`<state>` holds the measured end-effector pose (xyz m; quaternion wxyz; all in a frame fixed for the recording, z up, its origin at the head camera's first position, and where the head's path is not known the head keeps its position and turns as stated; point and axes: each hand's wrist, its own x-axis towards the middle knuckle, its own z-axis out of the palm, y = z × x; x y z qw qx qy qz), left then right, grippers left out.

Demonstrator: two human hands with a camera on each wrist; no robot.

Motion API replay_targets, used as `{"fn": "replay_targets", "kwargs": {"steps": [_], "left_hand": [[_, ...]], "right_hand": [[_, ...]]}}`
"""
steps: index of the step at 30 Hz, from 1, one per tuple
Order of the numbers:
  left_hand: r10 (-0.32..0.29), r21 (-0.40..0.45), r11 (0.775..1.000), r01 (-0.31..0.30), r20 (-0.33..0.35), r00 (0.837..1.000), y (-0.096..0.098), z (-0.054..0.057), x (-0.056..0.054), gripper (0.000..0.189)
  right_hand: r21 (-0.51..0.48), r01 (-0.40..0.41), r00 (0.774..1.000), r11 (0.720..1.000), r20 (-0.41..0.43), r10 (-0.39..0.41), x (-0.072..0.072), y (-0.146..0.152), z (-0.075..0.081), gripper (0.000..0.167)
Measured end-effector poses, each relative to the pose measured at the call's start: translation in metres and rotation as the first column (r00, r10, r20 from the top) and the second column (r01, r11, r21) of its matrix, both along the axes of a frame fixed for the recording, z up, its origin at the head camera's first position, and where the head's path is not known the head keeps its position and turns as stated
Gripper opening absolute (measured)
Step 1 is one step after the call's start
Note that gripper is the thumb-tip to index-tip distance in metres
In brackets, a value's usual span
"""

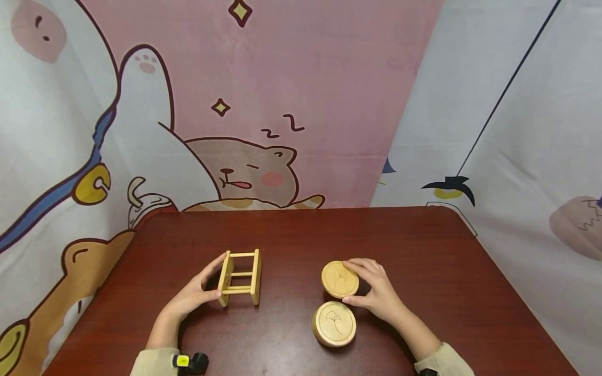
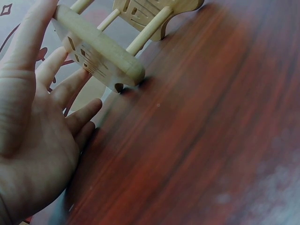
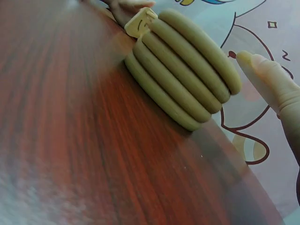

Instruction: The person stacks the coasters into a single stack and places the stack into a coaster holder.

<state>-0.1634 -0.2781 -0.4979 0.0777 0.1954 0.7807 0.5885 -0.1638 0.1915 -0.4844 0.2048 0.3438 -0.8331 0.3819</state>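
Likely light, stiff wood, best held edgewise; my left hand [image 1: 190, 298] pinches the rack [image 1: 256, 277], my right hand [image 1: 380, 292] the far disc [image 1: 336, 281].

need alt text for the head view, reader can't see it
A left hand holds a small wooden rack and a right hand pinches a round wooden disc at a reddish-brown table. A stack of wooden discs stands nearer the camera, with a cartoon-printed backdrop behind.

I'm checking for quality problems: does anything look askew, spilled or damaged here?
Nothing clearly stands out. The pale-yellow wooden frame with three crossbars shows no visible break, the near stack of round, pale wooden discs looks fairly even, and I see no spill.
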Motion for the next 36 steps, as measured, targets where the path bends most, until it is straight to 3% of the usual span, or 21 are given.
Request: {"fn": "replay_targets", "kwargs": {"steps": [12,23,36], "left_hand": [[0.005,-0.005,1.0,-0.005,0.005,1.0,0.0,0.0,0.0,0.087],[0.002,0.007,1.0,-0.002,0.022,1.0,0.0,0.0,-0.001,0.086],[-0.006,0.003,1.0,0.006,-0.006,1.0,-0.001,-0.001,-0.001,0.087]], "right_hand": [[0.014,-0.041,0.999,0.999,0.014,0.04,0.017,-0.001,0.005,0.079],[-0.018,-0.098,0.995,0.995,-0.014,0.097,0.026,0.002,0.001,0.078],[-0.044,-0.161,0.986,0.986,-0.043,0.159,0.035,0.003,-0.004,0.077]]}}
